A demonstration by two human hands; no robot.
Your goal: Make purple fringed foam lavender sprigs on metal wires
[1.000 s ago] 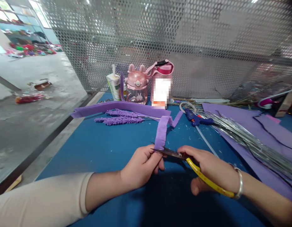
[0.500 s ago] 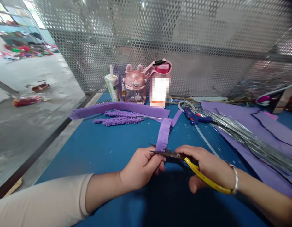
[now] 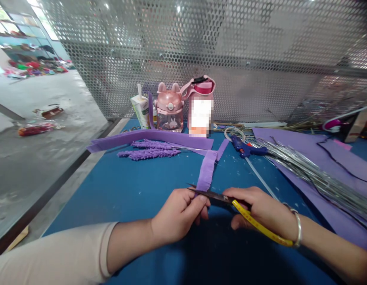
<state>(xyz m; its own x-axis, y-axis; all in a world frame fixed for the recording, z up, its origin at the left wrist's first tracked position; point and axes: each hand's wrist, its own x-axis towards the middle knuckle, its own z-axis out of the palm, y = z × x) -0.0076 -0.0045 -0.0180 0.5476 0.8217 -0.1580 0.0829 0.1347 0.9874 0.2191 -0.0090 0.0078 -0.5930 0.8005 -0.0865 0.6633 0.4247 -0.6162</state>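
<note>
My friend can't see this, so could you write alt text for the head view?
A person's left hand pinches a purple strip while the right hand holds yellow-handled scissors across it, over a blue table. Beyond are purple flower sprigs and two pink bottles.

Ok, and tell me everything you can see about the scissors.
The scissors have dark, metal-looking blades, a visible pivot and a yellow handle, partly hidden by the right hand holding them. They lie across the purple strip near its held end, tips slightly apart and pointing left, close to the left hand; whether they touch it is unclear.
</note>
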